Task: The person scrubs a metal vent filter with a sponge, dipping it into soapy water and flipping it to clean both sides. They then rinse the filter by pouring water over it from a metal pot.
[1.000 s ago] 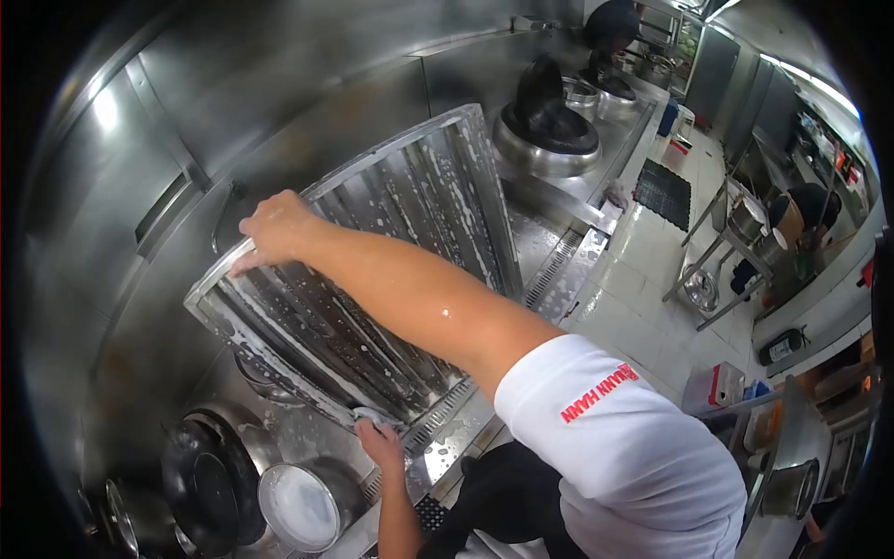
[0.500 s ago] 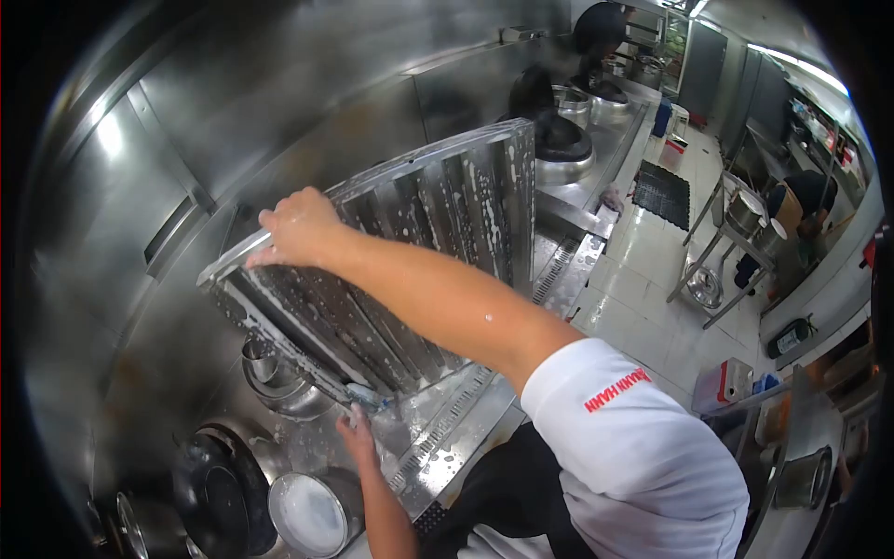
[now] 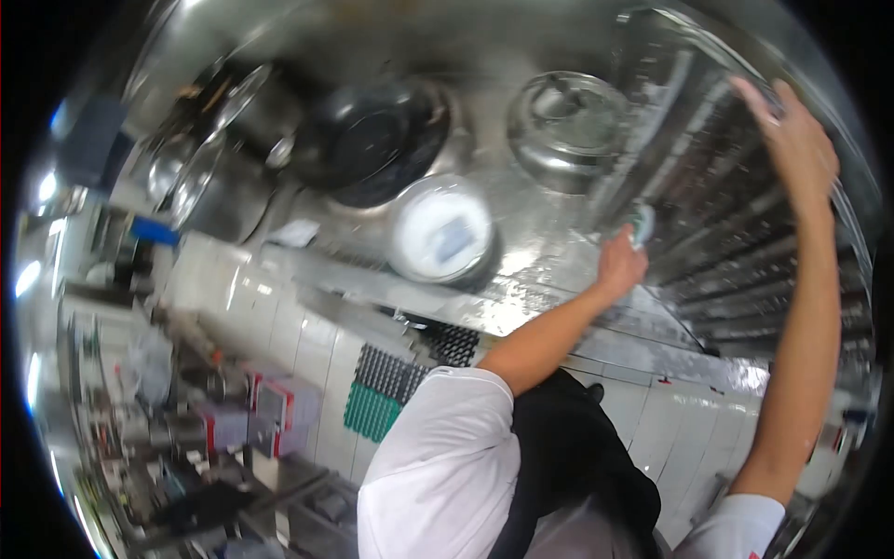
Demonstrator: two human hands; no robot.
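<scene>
A ribbed metal hood filter (image 3: 736,214), wet and streaked with suds, stands tilted on the steel counter at the right. My right hand (image 3: 803,154) is closed over its upper edge, thumb on the ribbed face. Lower down, by the filter's near side edge, my left hand (image 3: 622,265) is closed on a pale scrub brush (image 3: 643,225); motion blurs the brush. Left of that hand, a pot (image 3: 399,244) holds white suds with a greyish block (image 3: 454,238) in them.
Behind the suds pot sit a black wok (image 3: 368,140) and a round steel pot (image 3: 568,130). Ladles and steel vessels (image 3: 219,177) crowd the counter's left end. Below are a tiled floor (image 3: 312,349), a green-and-black mat (image 3: 377,391) and red-and-white boxes (image 3: 284,401).
My view has swung left and down, so the filter now appears at the right and more pots show. My right hand stays on the filter's edge; my left hand is now around the brush.
</scene>
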